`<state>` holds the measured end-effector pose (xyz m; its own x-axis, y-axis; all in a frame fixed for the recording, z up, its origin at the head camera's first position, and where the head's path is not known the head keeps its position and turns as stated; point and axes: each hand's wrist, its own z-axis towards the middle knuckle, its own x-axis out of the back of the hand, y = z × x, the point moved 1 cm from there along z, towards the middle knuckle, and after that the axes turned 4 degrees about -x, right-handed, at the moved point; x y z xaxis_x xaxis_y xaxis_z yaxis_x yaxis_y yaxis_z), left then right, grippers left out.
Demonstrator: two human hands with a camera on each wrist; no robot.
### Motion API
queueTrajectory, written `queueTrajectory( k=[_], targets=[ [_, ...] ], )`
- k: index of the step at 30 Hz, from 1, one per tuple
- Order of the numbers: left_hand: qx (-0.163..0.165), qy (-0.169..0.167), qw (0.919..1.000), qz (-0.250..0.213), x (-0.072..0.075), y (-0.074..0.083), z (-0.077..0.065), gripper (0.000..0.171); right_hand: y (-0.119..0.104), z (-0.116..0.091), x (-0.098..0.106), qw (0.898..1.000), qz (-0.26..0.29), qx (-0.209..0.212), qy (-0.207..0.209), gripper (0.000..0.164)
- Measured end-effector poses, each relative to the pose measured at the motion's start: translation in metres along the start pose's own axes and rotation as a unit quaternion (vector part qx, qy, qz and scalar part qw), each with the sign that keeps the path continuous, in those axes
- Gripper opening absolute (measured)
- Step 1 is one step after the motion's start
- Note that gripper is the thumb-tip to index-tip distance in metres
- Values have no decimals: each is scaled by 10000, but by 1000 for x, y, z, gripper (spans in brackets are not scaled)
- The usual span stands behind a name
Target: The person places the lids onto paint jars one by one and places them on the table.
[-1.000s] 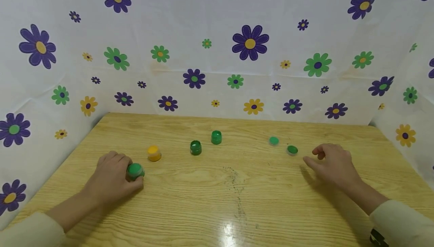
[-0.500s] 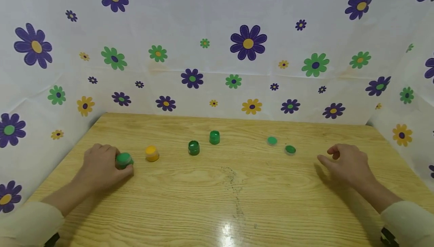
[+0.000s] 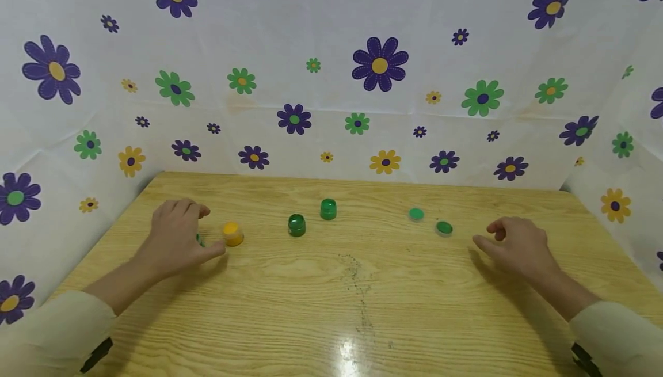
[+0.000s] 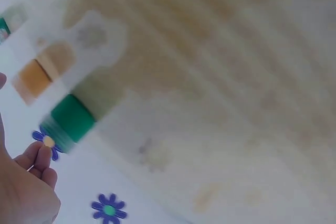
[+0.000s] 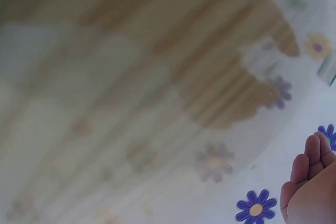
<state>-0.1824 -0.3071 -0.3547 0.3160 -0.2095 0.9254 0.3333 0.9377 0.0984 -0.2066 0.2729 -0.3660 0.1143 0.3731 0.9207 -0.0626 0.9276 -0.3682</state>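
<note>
My left hand [image 3: 178, 236] is at the left of the table, thumb and fingers spread apart and pointing toward a small yellow paint jar [image 3: 233, 234]. Mostly hidden behind that hand is a green paint jar [image 3: 199, 240]; the left wrist view shows this green jar [image 4: 73, 116] beyond the fingertips, with a gap between. My right hand [image 3: 520, 247] hovers over the table at the right, fingers loosely bent and holding nothing. Nearest to it lie a dark green lid [image 3: 444, 228] and a lighter green lid [image 3: 416, 214].
Two uncapped paint jars stand mid-table, a dark green jar [image 3: 297, 225] and a brighter green jar [image 3: 328, 209] behind it. Dark specks mark the wooden table [image 3: 290, 308]. A flower-print cloth [image 3: 321, 31] closes off the back and sides.
My left hand carried the green jar back and left, then let go of it and shifted right toward the yellow jar. My right hand went right, then slightly back left.
</note>
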Motion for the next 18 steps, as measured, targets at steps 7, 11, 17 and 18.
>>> queueTrajectory(
  k=[7,11,17,18],
  targets=[
    [-402,-127,9988,-252,-8,30,24,58,-21,6,-7,9999,96,32,-101,48],
    [-598,-384,9972,-248,-15,47,36,59,-32,11,-12,9997,135,30,-179,47],
    [-758,-730,9944,-126,-28,73,52,59,-47,17,-18,9995,82,96,-280,49],
    [-762,-783,9939,-125,-30,76,54,60,-49,18,-18,9995,47,94,-290,50]
  ],
)
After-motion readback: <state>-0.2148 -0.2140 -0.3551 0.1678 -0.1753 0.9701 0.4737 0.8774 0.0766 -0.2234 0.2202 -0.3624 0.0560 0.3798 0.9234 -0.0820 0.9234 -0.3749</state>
